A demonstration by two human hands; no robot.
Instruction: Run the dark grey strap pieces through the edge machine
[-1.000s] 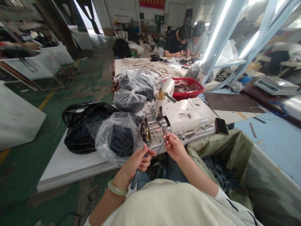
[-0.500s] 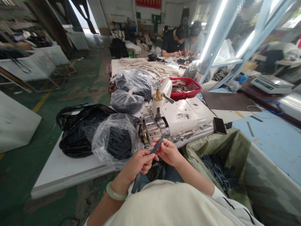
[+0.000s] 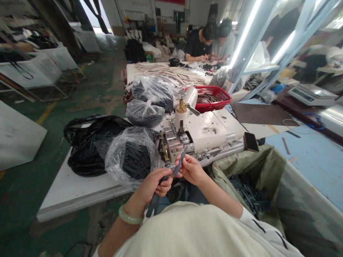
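My left hand (image 3: 158,182) is closed round a few dark grey strips (image 3: 153,206), whose ends hang out below the palm. Between the fingers of my right hand (image 3: 191,169) is a single short dark strip (image 3: 181,160), tilted with its tip up towards the machine. The two hands nearly touch in front of my body. Just beyond them stands a cream machine (image 3: 211,132) with metal rollers and a brass post. Left of it, a clear plastic bag (image 3: 115,157) lies open, full of similar dark strips.
A black bag (image 3: 88,162) of strips sits at the left on the white table (image 3: 56,200). To my right is a green sack (image 3: 278,175) with many strips inside. A phone (image 3: 251,142) lies at the machine's edge; a red basket (image 3: 223,101) stands behind. Two people work across the table.
My right hand has drawn one strip apart from those in my left hand. My left hand has moved slightly down and left, its strips now fanned below it.
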